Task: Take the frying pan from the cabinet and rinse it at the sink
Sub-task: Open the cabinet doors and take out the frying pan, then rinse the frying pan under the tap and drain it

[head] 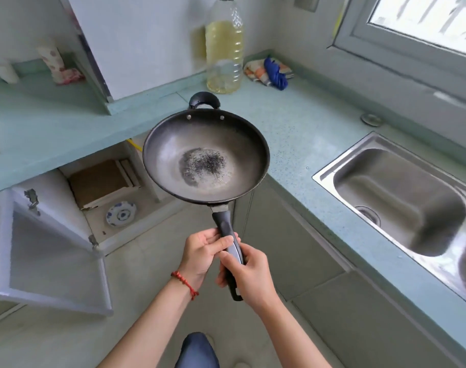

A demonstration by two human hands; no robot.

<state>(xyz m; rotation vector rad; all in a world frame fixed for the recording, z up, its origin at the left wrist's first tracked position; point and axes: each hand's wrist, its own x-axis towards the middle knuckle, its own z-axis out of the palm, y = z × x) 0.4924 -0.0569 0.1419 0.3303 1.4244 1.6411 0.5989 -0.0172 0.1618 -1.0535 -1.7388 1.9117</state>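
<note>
Head view showed a frying pan [205, 155] held out in the air above the floor, between the open cabinet [104, 187] on the left and the sink [401, 192] on the right. Right hand [249, 277] was wrapped around the long handle's end, while the left hand [202, 251] pinched the handle just above it. An oil bottle [224, 49] stood on the counter [293, 134] behind the pan.
</note>
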